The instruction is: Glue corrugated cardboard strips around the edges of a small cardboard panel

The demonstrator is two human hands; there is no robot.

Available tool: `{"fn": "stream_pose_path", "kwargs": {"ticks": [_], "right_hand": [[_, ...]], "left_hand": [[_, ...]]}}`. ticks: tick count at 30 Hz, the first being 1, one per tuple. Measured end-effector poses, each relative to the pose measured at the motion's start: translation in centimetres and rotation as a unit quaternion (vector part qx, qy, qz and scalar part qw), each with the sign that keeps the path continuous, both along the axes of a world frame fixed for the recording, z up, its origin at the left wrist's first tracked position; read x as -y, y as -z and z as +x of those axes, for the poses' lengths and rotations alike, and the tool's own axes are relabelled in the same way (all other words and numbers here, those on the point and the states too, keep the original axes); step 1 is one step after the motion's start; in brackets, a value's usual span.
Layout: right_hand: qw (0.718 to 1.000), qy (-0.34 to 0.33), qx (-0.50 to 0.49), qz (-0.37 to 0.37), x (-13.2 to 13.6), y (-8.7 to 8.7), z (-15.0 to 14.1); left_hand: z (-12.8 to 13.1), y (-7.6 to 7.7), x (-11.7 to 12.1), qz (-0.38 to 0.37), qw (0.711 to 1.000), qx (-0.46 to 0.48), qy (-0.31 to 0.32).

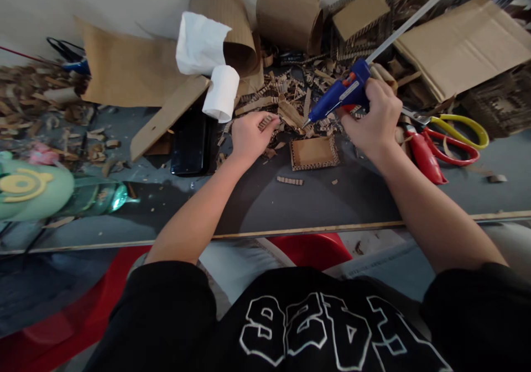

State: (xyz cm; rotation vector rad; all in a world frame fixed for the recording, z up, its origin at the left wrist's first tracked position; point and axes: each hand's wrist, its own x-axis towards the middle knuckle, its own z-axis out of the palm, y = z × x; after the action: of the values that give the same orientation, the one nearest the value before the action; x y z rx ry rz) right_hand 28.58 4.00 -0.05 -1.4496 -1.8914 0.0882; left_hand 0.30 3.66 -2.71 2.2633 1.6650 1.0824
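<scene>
My right hand (pixel 375 115) is wrapped round a blue hot glue gun (pixel 342 93), with a long pale glue stick (pixel 409 21) sticking out of its back. The gun's nozzle points down and left, toward my left hand (pixel 253 134). Between the closed fingers of that hand is a small corrugated cardboard strip (pixel 265 122). A shallow cardboard box (pixel 314 152) with corrugated walls lies on the table below the nozzle. Just in front of it rests a loose corrugated strip (pixel 290 181).
Red and yellow-handled scissors (pixel 452 137) lie right of my right hand. Left are a black phone (pixel 189 148), a white paper roll (pixel 222 93) and a green bottle (pixel 91 192). Cardboard scraps (pixel 290 98), cardboard tubes (pixel 290 15) and a flat cardboard sheet (pixel 468 46) crowd the back.
</scene>
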Motion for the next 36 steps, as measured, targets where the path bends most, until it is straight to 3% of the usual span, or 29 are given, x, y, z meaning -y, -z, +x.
{"fn": "stream_pose_path", "kwargs": {"ticks": [3, 9, 15, 22, 27, 36], "right_hand": [[1.000, 0.013, 0.021, 0.006, 0.2, -0.2, -0.4], [0.999, 0.018, 0.007, 0.043, 0.2, -0.2, 0.0], [0.999, 0.021, -0.006, 0.045, 0.2, -0.2, 0.1], [0.997, 0.018, -0.032, 0.072, -0.1, 0.0, 0.1], [0.998, 0.013, -0.019, 0.054, 0.1, -0.1, 0.1], [0.998, 0.015, -0.020, 0.052, 0.4, -0.7, 0.0]], "left_hand": [[0.2, -0.2, 0.3, -0.001, 0.999, -0.049, -0.010], [0.8, -1.0, 1.2, 0.005, 0.985, -0.101, 0.142], [1.3, -1.6, 1.1, -0.043, 0.961, -0.193, 0.193], [1.3, -1.8, 1.3, 0.028, 0.980, -0.108, 0.163], [1.2, -1.4, 1.6, 0.022, 0.988, -0.077, 0.135], [1.1, -0.8, 1.2, 0.011, 0.968, -0.102, 0.229]]}}
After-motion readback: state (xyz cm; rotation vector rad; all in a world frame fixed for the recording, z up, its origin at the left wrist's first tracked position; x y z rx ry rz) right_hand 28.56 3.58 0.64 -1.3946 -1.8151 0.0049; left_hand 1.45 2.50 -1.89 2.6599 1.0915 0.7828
